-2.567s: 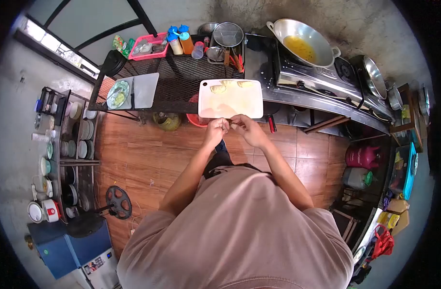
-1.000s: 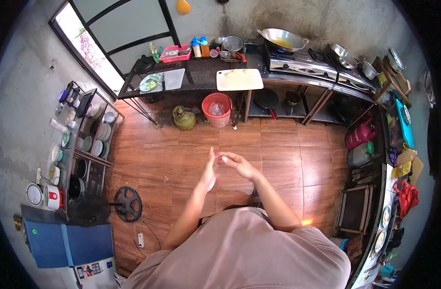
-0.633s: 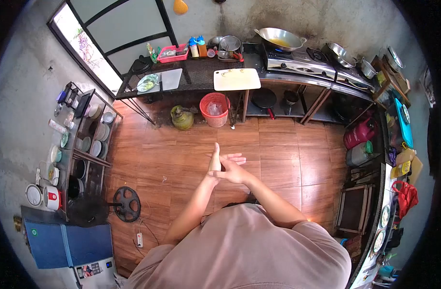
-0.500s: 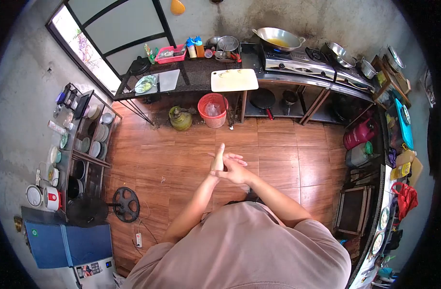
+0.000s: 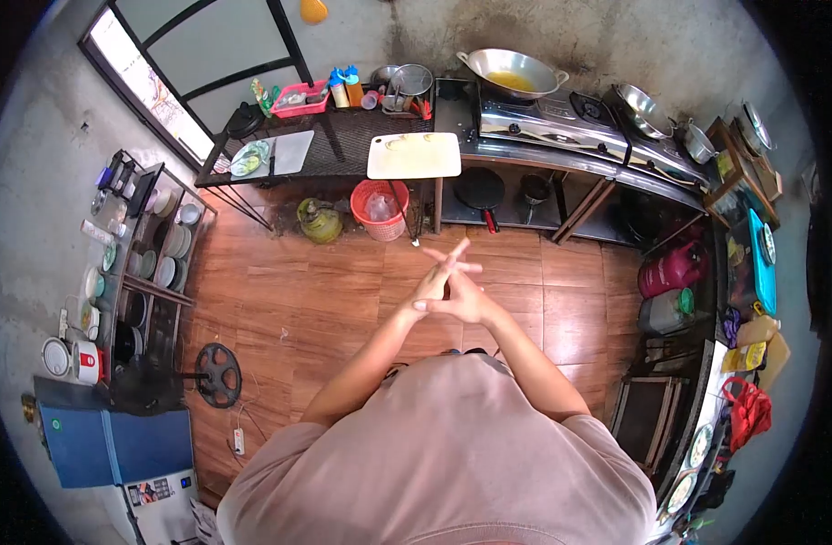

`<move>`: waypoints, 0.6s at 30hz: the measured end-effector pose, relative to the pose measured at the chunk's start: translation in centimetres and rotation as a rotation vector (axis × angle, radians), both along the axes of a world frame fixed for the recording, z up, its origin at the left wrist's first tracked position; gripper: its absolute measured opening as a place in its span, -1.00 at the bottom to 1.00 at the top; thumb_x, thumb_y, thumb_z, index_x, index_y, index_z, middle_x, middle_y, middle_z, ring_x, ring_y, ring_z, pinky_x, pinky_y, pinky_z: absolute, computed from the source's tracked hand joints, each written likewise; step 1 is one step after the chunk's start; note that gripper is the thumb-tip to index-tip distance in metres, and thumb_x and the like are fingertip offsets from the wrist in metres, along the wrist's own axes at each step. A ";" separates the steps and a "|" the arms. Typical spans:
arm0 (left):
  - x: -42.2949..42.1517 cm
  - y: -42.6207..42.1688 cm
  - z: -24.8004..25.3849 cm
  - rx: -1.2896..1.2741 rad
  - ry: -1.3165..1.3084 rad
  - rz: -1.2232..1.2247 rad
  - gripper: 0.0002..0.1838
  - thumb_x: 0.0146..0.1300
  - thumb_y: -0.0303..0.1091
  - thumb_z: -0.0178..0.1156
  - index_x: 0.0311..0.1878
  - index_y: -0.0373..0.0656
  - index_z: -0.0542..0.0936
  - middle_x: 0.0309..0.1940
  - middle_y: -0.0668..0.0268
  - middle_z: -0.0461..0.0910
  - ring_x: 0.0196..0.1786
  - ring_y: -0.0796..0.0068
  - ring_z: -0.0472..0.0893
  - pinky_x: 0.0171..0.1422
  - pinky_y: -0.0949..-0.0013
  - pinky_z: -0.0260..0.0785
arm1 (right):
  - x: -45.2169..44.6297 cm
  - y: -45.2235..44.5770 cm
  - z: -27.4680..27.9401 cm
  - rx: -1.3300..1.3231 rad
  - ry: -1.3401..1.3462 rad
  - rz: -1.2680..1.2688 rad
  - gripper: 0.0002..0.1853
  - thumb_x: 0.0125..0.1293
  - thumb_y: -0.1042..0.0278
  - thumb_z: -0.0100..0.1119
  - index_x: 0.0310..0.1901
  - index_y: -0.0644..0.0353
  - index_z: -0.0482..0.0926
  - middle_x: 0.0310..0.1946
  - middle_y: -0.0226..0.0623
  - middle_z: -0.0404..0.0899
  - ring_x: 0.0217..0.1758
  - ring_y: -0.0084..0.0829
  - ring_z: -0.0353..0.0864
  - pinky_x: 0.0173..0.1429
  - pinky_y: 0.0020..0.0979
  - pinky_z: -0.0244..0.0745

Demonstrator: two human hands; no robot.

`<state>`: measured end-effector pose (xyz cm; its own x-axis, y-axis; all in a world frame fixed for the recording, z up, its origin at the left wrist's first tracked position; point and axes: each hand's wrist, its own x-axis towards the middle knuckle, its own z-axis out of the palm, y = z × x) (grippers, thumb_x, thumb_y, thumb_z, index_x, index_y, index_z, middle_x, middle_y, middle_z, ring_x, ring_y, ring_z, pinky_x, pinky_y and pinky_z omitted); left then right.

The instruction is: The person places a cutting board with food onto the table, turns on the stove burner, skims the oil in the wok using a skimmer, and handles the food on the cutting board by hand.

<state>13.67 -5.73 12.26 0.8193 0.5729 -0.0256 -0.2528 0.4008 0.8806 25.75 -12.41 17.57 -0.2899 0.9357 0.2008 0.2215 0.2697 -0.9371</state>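
In front of my body, above the floor, my left hand (image 5: 430,289) and my right hand (image 5: 468,301) touch each other. Their extended fingers cross at the tips, with a small gap between the palms. Neither hand holds an object. Beyond them a cream cutting board (image 5: 414,156) lies at the near edge of the black mesh table (image 5: 343,145), with a few small pale pieces on top. Under that table stands a pink plastic basket (image 5: 380,227) with a clear bag inside.
A wok (image 5: 514,74) with yellow oil sits on the steel gas stove (image 5: 548,127). A green gas cylinder (image 5: 320,222) stands on the floor. To the left are a dish rack (image 5: 153,245), a black fan (image 5: 218,374) and a blue fridge (image 5: 116,445). A counter (image 5: 707,400) runs along the right.
My hands have gone from pressed palm against palm to fingers crossed at the tips with the palms apart. The view has turned slightly, so the room sits further left.
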 end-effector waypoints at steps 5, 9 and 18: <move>5.5 2.5 -2.5 0.043 0.097 0.519 -0.08 0.52 0.28 -0.14 0.64 -0.13 -0.21 0.51 0.13 0.11 0.36 0.34 0.42 0.37 0.28 0.32 | 3.9 3.3 -1.8 0.016 -0.189 -0.348 -0.08 0.39 0.00 0.20 0.57 0.26 -0.06 0.57 0.23 -0.10 0.68 0.05 -0.15 0.64 -0.05 -0.07; 6.6 4.1 -1.1 -0.259 0.155 0.554 -0.05 0.46 0.36 -0.12 0.62 -0.16 -0.07 0.43 0.13 0.28 0.30 0.36 0.46 0.37 0.25 0.30 | 5.2 5.3 -2.3 -0.036 -0.020 -0.390 -0.19 0.48 -0.06 0.01 0.57 0.22 0.00 0.58 0.19 -0.07 0.68 0.04 -0.16 0.65 -0.02 -0.13; 6.1 15.8 -5.9 -0.221 0.236 0.418 -0.22 0.52 0.20 -0.09 0.56 -0.21 0.16 0.46 -0.02 0.34 0.45 0.20 0.41 0.51 0.20 0.21 | 12.0 15.6 -10.8 -0.110 -0.339 -0.238 -0.29 0.42 0.16 0.14 0.54 0.02 0.15 0.51 0.09 0.16 0.56 0.08 0.17 0.58 -0.07 0.14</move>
<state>19.74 10.11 6.40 0.4793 0.8095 -0.3391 -0.2355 0.4908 0.8388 37.77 3.18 6.72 -0.0958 0.9950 0.0268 0.5660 0.0766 -0.8208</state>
